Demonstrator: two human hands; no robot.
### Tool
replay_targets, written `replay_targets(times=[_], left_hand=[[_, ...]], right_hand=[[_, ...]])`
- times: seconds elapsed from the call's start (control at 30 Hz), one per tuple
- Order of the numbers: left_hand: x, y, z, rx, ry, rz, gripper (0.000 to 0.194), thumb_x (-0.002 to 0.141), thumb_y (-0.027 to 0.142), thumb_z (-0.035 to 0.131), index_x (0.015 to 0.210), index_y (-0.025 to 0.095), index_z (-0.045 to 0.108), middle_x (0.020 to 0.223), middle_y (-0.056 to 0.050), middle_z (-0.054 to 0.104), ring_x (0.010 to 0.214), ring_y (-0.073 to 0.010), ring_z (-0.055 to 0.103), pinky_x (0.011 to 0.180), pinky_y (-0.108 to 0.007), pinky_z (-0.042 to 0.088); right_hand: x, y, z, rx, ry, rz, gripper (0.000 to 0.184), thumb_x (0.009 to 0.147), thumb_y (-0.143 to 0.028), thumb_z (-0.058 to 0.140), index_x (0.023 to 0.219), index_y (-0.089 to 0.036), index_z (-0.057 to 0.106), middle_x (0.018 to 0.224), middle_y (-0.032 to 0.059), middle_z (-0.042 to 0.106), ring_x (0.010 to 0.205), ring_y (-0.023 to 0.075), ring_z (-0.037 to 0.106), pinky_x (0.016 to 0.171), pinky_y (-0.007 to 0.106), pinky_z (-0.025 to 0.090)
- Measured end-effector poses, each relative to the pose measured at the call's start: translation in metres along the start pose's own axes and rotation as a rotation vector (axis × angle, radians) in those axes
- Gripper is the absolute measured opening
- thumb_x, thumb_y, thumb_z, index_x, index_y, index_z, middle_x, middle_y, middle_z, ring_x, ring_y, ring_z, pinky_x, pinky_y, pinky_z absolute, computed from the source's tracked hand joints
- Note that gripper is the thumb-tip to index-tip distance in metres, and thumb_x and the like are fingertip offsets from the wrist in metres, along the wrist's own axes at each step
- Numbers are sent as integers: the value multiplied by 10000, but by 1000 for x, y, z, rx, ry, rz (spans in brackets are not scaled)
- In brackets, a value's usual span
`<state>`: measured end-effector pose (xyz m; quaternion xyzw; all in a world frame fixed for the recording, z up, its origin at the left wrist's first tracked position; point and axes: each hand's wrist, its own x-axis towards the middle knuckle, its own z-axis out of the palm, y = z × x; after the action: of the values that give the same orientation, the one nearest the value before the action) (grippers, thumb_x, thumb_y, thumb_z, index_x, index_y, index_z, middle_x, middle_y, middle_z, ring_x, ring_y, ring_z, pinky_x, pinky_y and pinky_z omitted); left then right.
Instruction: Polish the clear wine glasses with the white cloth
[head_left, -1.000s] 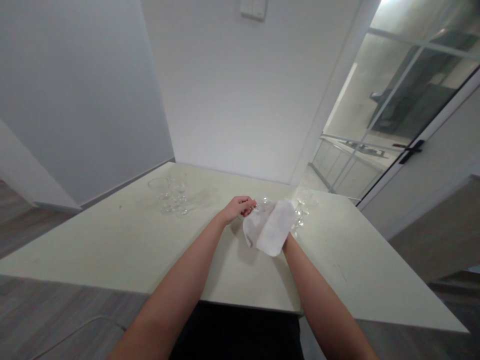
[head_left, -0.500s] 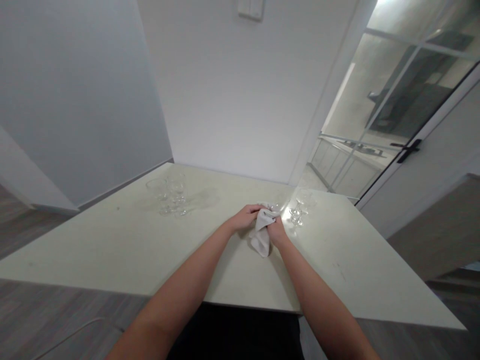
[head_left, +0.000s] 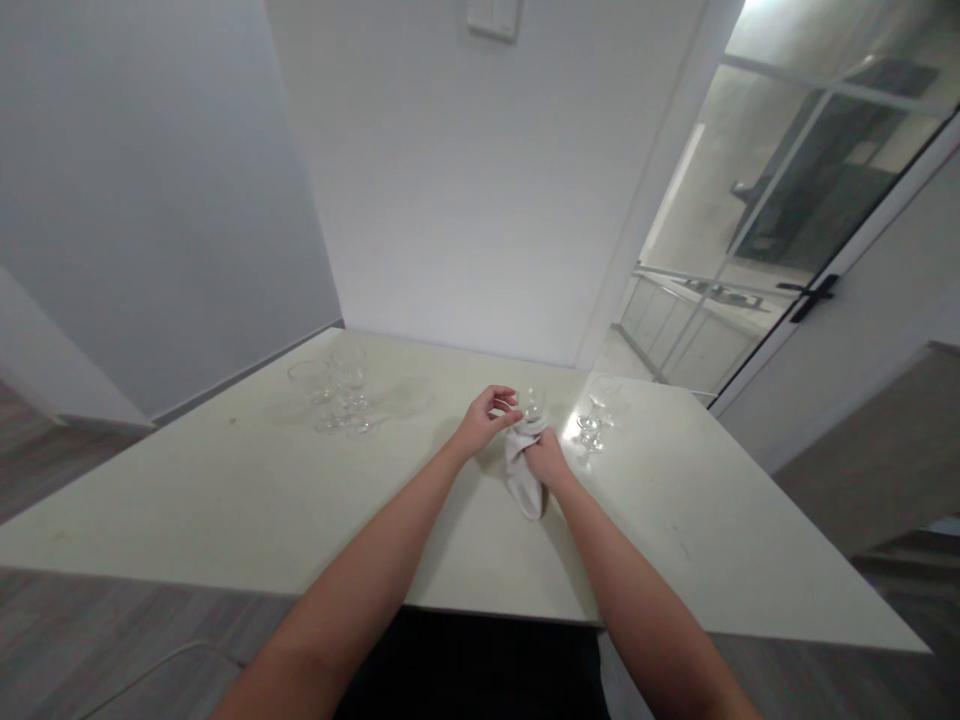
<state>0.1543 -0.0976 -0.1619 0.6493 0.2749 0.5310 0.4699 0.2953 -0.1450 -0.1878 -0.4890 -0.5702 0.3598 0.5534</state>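
Observation:
In the head view a pale cloth (head_left: 523,478) hangs from my right hand (head_left: 548,459), whose fingers are closed on it. A clear glass (head_left: 532,407) shows just above the cloth, partly covered by it; whether my fingers press on the glass through the cloth is hidden. My left hand (head_left: 491,415) is beside the glass on its left, fingers curved and apart, with nothing visible in it.
Several clear stemmed glasses (head_left: 341,390) stand on the left part of the pale table (head_left: 247,500). More stemmed glasses (head_left: 596,415) stand just right of my right hand. A wall (head_left: 465,200) rises behind the table, and a glazed door (head_left: 750,230) is at the right.
My left hand has come off the cloth and moved slightly away, its fingers opening. More of the glass shows above the cloth. My right hand keeps hold of the cloth.

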Motion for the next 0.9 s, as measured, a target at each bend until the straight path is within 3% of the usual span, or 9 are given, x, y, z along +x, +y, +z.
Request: replay_targets(times=[0.1,0.23,0.33,0.47,0.57,0.7,0.8,0.9], left_hand=[[-3,0,0,-142,-52,-67,479,598,368,809,953,139,584,822,-19,606,739,-117,570,648,-220,435],[-8,6,-6,-392,-300,-227,554,654,402,765,1106,137,584,907,-72,657,785,-162,627,753,-296,460],[-8,9,-5,-481,-356,-272,599,673,426,745,1172,160,547,1023,-120,664,872,-209,645,781,-337,468],[-5,9,3,-351,-175,-176,552,571,374,827,1016,149,591,996,-87,650,825,-162,620,720,-263,454],[-3,7,5,-297,-54,-136,527,562,365,837,979,142,604,899,-51,640,781,-137,603,696,-241,441],[-4,8,0,-452,-195,-174,598,626,488,771,1066,125,588,926,-105,662,759,-172,631,687,-283,452],[-6,11,0,-453,-188,-184,588,656,507,741,1090,149,570,991,-113,659,794,-176,631,692,-282,453],[-4,13,3,-284,-67,-134,552,617,445,779,1048,151,600,954,-61,639,755,-129,589,666,-236,425]], right_hand=[[-9,-1,7,-12,-215,16,123,636,-234,632,755,-206,622,772,23,668,870,217,596,824,352,487],[-22,-2,11,182,-448,222,169,702,-328,614,790,-189,572,657,6,619,620,177,582,627,336,517],[-22,-1,10,105,-368,133,184,705,-304,598,848,-188,589,758,27,651,690,191,595,671,342,511],[-12,1,7,-115,-200,-11,134,642,-199,593,771,-206,628,839,29,658,882,222,569,846,349,453],[-13,0,5,-119,-231,-16,120,647,-197,587,761,-203,626,813,29,652,812,207,568,807,338,456],[-23,-4,9,145,-388,145,187,690,-265,621,862,-193,610,809,40,658,711,192,563,704,337,479],[-23,-6,11,64,-338,16,172,716,-247,584,875,-191,621,855,38,664,789,198,570,788,336,466],[-15,-5,10,-151,-230,-144,147,715,-202,534,826,-186,630,841,23,657,831,194,557,839,322,443]])
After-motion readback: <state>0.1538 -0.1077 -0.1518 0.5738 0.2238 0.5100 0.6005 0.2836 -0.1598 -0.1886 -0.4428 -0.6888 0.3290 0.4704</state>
